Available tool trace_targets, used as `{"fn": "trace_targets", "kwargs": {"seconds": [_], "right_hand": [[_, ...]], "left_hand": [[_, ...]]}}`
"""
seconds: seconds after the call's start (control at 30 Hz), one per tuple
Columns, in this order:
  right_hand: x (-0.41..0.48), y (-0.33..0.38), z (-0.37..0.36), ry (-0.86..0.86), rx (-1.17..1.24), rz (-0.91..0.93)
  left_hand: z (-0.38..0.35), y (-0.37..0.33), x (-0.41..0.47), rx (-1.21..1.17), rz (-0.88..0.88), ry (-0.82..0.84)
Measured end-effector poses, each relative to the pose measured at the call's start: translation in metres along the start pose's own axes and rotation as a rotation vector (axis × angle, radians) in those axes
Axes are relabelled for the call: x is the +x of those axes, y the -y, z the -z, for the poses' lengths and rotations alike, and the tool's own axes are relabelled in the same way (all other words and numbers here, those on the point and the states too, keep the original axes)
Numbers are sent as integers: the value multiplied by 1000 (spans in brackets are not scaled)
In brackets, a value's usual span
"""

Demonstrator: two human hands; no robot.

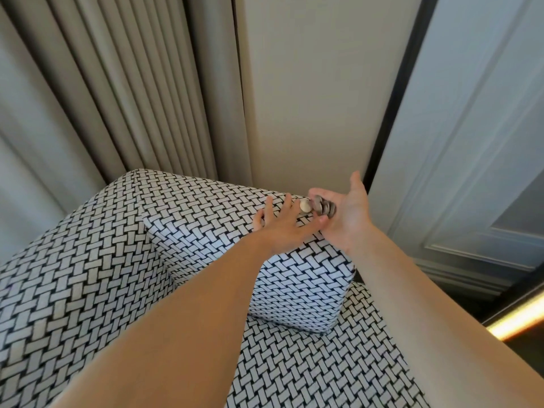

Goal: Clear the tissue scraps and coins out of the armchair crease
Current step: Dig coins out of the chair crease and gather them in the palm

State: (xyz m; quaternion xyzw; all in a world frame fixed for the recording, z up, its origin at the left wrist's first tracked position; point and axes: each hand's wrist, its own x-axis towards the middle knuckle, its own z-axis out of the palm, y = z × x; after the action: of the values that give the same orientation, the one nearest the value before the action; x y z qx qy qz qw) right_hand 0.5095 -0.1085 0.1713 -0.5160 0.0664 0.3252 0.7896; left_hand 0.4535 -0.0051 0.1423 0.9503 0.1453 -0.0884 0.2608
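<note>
Head view: right grip (348,212) held palm-up, fingers loosely cupped, coins (323,206) piled in palm. Left grip (282,223) laid flat beside it, fingers spread on woven armchair (206,219) top. Curtain (117,83) seen left of grips, beige wall (309,98) beyond, panelled door (471,142) right.

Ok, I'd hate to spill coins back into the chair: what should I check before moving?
1. The coins rest in the right hand palm: ok.
2. The pale coin secure: not ok, it sits at the palm's edge.
3. The left hand free, fingers straight: ok.
4. All tissue scraps cleared: cannot tell, none in view.
5. The armchair crease emptied: cannot tell.
</note>
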Motion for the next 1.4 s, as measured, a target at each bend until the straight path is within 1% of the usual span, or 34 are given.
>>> {"fn": "trace_targets", "kwargs": {"seconds": [0.2, 0.33, 0.53, 0.67, 0.8, 0.87, 1.03, 1.1, 1.27, 1.33, 1.4], "right_hand": [[3, -8, -5, -53, -100, 145], [-4, -12, -11, -26, -248, 189], [-1, -18, -11, 26, -384, 227], [-1, -19, -7, 40, -353, 277], [3, -18, 1, 27, -328, 286], [5, -15, 4, 43, -420, 279], [0, -12, 2, 29, -910, 340], [-2, -15, 2, 31, -990, 370], [-5, -16, 16, 31, -1002, 428], [-4, -16, 25, 29, -971, 443], [-4, -18, 31, 58, -869, 428]], "left_hand": [[1, 0, -3, 24, 0, 12], [0, -1, -4, 46, -6, 3], [0, 0, -4, 51, -13, 0], [-5, 0, -1, 119, -1, -36], [-12, -3, 0, 186, 30, -124], [-15, -3, -1, 190, 39, -169], [-20, -5, 4, 151, 100, -246], [-22, -6, 6, 138, 128, -281], [-25, -8, 11, 116, 169, -321], [-26, -9, 10, 106, 164, -329], [-26, -7, 10, 93, 157, -325]]}}
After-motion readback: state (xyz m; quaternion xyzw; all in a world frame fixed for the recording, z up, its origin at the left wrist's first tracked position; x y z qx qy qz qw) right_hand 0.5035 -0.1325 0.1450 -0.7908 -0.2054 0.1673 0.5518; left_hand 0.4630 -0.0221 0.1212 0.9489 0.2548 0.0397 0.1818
